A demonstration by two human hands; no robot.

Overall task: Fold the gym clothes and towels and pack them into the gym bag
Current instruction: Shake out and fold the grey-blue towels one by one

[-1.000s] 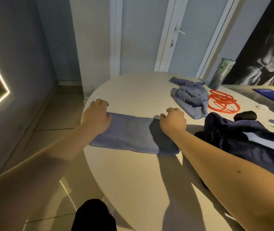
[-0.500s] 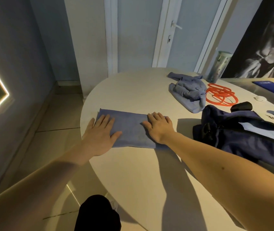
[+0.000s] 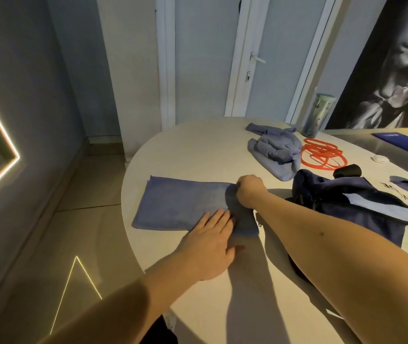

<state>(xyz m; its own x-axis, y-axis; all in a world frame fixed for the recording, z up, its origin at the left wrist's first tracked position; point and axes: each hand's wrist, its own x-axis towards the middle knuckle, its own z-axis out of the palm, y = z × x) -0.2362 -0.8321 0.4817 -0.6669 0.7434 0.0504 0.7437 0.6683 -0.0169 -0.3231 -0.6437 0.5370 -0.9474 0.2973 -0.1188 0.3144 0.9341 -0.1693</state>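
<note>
Left hand [image 3: 210, 247] lies flat on the blue towel [image 3: 180, 204]; right hand [image 3: 248, 192] grips its far right corner.

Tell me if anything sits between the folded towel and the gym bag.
Nothing visible does. Only a shadowed strip of table separates the towel from the gym bag; the right hand grips the towel's end there. The crumpled garment lies farther back, off that path.

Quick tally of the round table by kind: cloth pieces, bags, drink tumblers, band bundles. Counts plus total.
Cloth pieces: 2 (flat folded blue towel, crumpled blue-grey garment)
Bags: 1 (dark navy fabric gym bag)
Tumblers: 1 (tall green tumbler)
Band bundles: 1 (coiled orange bands; the number of loops is unclear)
Total: 5
</note>
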